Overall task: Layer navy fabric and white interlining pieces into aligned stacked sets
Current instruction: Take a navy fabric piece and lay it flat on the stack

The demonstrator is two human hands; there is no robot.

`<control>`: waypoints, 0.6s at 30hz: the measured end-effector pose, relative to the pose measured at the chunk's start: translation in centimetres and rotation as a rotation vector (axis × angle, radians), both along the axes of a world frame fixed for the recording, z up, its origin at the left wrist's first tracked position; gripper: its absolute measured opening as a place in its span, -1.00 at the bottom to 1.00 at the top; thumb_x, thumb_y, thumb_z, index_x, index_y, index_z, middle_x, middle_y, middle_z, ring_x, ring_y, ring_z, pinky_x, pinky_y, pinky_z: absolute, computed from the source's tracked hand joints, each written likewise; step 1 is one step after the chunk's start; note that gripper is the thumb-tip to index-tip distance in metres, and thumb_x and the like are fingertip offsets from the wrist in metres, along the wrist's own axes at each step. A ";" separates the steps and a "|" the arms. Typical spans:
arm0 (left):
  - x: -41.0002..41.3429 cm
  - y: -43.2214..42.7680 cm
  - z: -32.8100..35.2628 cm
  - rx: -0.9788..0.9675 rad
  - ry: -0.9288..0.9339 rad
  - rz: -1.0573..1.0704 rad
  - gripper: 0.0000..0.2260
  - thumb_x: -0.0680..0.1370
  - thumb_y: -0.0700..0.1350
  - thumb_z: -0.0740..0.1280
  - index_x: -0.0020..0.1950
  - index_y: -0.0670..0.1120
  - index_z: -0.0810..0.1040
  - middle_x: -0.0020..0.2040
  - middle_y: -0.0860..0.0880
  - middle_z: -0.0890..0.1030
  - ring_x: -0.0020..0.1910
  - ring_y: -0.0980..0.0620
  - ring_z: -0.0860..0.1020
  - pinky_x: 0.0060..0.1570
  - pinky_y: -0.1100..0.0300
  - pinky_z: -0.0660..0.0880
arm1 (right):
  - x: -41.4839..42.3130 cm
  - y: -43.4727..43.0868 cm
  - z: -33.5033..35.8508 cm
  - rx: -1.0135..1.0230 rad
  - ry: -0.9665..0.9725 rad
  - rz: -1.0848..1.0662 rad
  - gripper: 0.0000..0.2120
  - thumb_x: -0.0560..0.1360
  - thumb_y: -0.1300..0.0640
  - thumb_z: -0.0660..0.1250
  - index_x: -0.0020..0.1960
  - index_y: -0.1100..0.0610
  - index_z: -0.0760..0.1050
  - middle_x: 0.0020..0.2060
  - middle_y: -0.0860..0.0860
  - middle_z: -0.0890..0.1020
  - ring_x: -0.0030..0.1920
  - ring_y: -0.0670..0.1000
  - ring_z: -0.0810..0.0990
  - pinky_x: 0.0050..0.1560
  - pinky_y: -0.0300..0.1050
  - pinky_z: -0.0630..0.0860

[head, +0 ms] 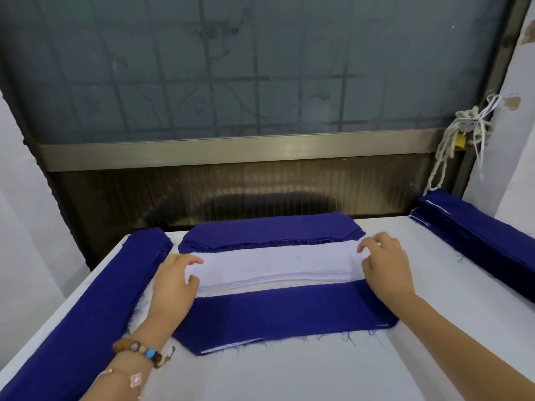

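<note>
A stack of white interlining pieces (275, 267) lies across the middle of the table. My left hand (173, 280) pinches its left end, with the top layer lifted slightly. My right hand (385, 264) pinches its right end between fingers and thumb. Just in front lies a navy fabric piece (286, 314) with white interlining showing under its front edge. Behind the white stack sits a pile of navy pieces (272, 228) with angled corners.
A long navy stack (84, 311) runs along the left table edge. Another navy stack (474, 235) lies at the right. The white table (289, 374) ends at a dark window frame (231, 151) behind. Tangled cord (460, 137) hangs at the right.
</note>
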State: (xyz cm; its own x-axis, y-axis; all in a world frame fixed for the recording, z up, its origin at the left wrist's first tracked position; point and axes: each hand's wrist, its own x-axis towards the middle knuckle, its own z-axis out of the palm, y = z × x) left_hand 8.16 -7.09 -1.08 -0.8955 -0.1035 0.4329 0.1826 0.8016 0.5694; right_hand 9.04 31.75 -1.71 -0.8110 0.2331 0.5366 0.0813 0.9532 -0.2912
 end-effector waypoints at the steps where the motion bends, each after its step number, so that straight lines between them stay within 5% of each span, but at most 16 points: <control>1: -0.9 1.0 0.5 -0.028 0.031 -0.036 -0.69 0.51 -0.35 0.31 0.17 -0.04 0.56 0.19 -0.02 0.51 0.16 0.00 0.46 0.14 0.18 0.40 | -1.0 -1.0 0.5 0.019 -0.006 0.032 -0.77 0.49 0.28 0.29 0.05 -0.01 0.51 0.15 -0.02 0.48 0.09 -0.02 0.41 0.08 -0.19 0.38; 6: -5.8 6.4 1.6 -0.329 0.071 -0.110 -0.54 0.53 -0.37 0.21 0.36 0.00 0.44 0.40 0.03 0.32 0.32 0.01 0.33 0.24 0.16 0.35 | -6.1 -6.2 1.4 0.099 -0.128 0.291 -0.50 0.48 0.41 0.20 0.29 -0.04 0.44 0.26 -0.08 0.44 0.21 -0.01 0.40 0.22 -0.15 0.34; 9: -8.4 8.9 1.1 -0.518 0.068 -0.140 -0.51 0.55 -0.34 0.18 0.43 0.04 0.35 0.40 0.07 0.31 0.30 0.03 0.34 0.19 0.16 0.35 | -9.0 -8.6 0.9 0.044 -0.206 0.358 -0.50 0.51 0.41 0.18 0.34 0.00 0.41 0.24 -0.03 0.47 0.22 0.00 0.41 0.21 -0.16 0.40; 14: -11.7 10.6 0.1 -0.457 -0.030 -0.117 -0.73 0.65 -0.17 0.12 0.32 -0.07 0.48 0.22 0.00 0.52 0.20 0.03 0.45 0.17 0.17 0.42 | -13.0 -10.5 0.0 0.126 -0.215 0.276 -0.66 0.58 0.28 0.19 0.33 0.08 0.38 0.15 0.04 0.52 0.14 0.05 0.49 0.01 -0.15 0.45; 18: -14.2 10.6 1.1 -0.363 0.012 -0.103 -0.73 0.67 0.02 0.12 0.03 -0.06 0.57 -0.09 -0.02 0.59 -0.07 -0.02 0.56 -0.19 0.18 0.41 | -15.4 -11.1 1.0 0.123 -0.230 0.221 -0.77 0.64 0.05 0.13 0.22 0.09 0.45 0.07 0.06 0.58 0.02 0.07 0.55 -0.12 -0.10 0.46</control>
